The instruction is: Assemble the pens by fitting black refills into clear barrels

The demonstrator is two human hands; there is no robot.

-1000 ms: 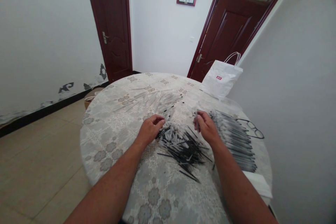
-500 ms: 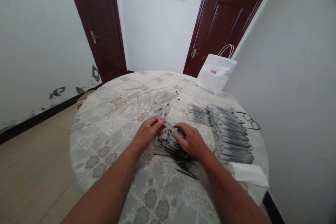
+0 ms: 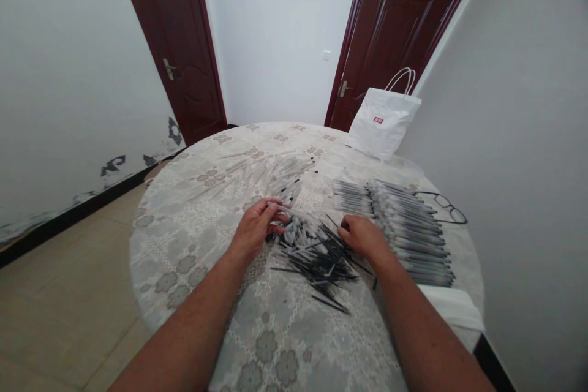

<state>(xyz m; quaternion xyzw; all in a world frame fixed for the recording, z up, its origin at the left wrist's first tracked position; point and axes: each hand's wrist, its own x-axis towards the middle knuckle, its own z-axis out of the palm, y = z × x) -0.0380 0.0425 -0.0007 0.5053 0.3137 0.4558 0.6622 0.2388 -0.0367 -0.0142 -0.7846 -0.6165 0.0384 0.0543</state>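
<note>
A clear pen barrel (image 3: 283, 208) is pinched between the thumb and fingers of my left hand (image 3: 254, 229), at the left edge of a pile. That pile mixes small whitish pen parts (image 3: 301, 229) with thin black pen refills (image 3: 324, 260). My right hand (image 3: 365, 234) is at the pile's right side, its fingers closed and turned towards the refills. Whatever may be in those fingertips is too small to make out. Beyond my left hand lie loose clear barrels (image 3: 271, 171), some with black ends.
Right of my right hand, many pens (image 3: 411, 233) lie in a stacked row, with a smaller row (image 3: 351, 197) beside it. Eyeglasses (image 3: 445, 208), a white paper bag (image 3: 384, 122) and a white folded item (image 3: 452, 306) are along the right side of the round table (image 3: 174, 220).
My right hand has moved right, away from my left hand to the pile's right side. My left hand stays nearly in place with the barrel. The view has shifted slightly.
</note>
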